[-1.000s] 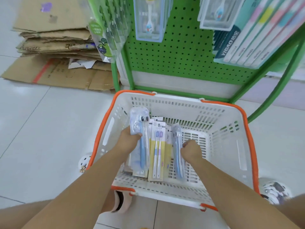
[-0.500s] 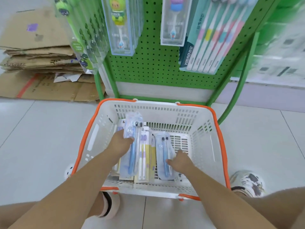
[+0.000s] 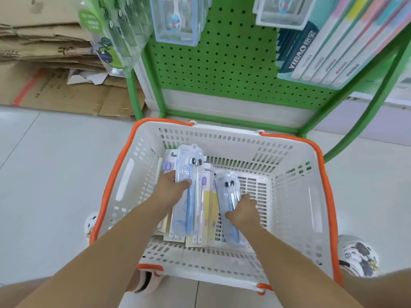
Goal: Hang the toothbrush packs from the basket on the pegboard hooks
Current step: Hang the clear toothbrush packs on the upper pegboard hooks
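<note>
Left hand (image 3: 172,190) gripping 1 blue toothbrush pack (image 3: 188,187), right hand (image 3: 243,211) pinching another pack (image 3: 229,196), both inside basket (image 3: 295,174)

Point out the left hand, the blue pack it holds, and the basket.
left hand (image 3: 171,190), head view, back of the hand.
blue toothbrush pack (image 3: 189,161), head view, upper blister.
basket (image 3: 124,161), head view, orange left rim.

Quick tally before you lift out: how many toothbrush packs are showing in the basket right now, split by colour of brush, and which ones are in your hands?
Blue-brush packs: 2, one gripped by the left hand at, one gripped by the right hand at.
Purple-brush packs on yellow card: 1 clearly seen, lying in the basket.
Partly hidden packs underneath: at least 1; no exact count possible.
Total: at least 4.
</note>
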